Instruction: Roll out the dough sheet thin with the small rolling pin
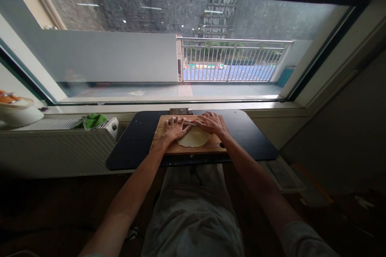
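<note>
A thin, flat sheet of dough (194,138) lies on a wooden board (187,151), with its rounded lower edge showing. Across its far part runs a slim rolling pin (189,123), its middle visible between my hands. My left hand (175,129) rests over the pin's left end, fingers apart and thumb pointing inward. Over the right end lies my right hand (212,123), its fingers spread and stretched out. Both palms press from above rather than wrap around. The ends of the pin are hidden beneath my hands.
The board sits on a black table (132,142) against the windowsill. A small dark box (181,111) lies behind the board. To the left is a radiator (72,148) carrying a green cloth (95,121) and a white bowl (21,112). Outside the window stands a metal railing (235,60).
</note>
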The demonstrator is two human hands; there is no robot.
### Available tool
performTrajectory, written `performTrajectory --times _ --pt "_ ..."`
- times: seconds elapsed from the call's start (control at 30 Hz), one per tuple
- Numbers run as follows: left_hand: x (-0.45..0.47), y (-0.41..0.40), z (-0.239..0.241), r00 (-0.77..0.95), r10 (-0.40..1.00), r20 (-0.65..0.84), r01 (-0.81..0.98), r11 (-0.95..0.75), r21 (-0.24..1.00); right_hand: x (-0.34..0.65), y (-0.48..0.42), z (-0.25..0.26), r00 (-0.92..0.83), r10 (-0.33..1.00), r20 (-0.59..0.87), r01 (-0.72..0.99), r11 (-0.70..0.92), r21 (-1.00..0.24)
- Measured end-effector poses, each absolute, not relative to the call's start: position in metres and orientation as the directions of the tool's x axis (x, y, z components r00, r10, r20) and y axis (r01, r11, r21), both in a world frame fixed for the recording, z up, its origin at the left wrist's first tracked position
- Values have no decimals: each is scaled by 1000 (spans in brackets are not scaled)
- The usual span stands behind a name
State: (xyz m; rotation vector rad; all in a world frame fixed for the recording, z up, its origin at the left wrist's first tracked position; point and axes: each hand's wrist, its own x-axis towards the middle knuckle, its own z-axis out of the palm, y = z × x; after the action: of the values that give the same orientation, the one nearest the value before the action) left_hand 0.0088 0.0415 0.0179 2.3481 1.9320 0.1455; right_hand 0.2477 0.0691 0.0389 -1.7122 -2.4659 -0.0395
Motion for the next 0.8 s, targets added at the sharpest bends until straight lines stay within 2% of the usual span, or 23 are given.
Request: performTrajectory --times 0.23,0.8 --pt "11 42 21 184 983 -4 976 -182 116 253 71 38 -445 889 111 895 446 15" --pt "10 44 18 197 980 -4 972 -194 135 256 76 39 -435 897 83 896 440 -62"
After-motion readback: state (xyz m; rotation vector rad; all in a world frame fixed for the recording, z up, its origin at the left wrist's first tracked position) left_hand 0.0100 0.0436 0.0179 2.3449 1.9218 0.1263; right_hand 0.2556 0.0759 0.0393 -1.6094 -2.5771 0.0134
